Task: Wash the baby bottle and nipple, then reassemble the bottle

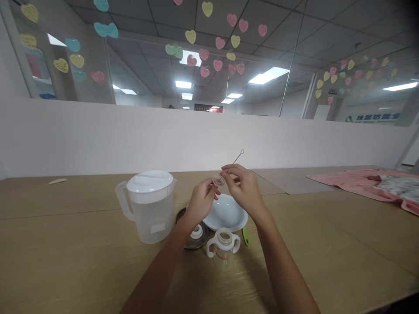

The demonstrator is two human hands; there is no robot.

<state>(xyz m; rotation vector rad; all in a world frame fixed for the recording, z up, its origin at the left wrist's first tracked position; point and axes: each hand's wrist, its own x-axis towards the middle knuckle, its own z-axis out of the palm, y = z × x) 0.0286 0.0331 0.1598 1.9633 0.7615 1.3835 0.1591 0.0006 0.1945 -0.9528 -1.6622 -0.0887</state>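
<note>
Working apparently midway, left hand (200, 199) pinches clear round part (217, 180) and right hand (245, 188) looped wire (237, 158); bottle (224, 253) stands uncapped.

A small, clear round piece (218, 181) is held up in the left hand (200, 200), tilted so I see its broad face. A thin wire tool (236, 158) slants up from the right hand (244, 186), small loop topmost; whether its lower end touches the piece, I can't tell.

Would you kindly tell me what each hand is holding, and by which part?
The left hand holds a clear round piece by its edge; the right hand pinches a thin loop-ended wire tool by its lower part.
</note>
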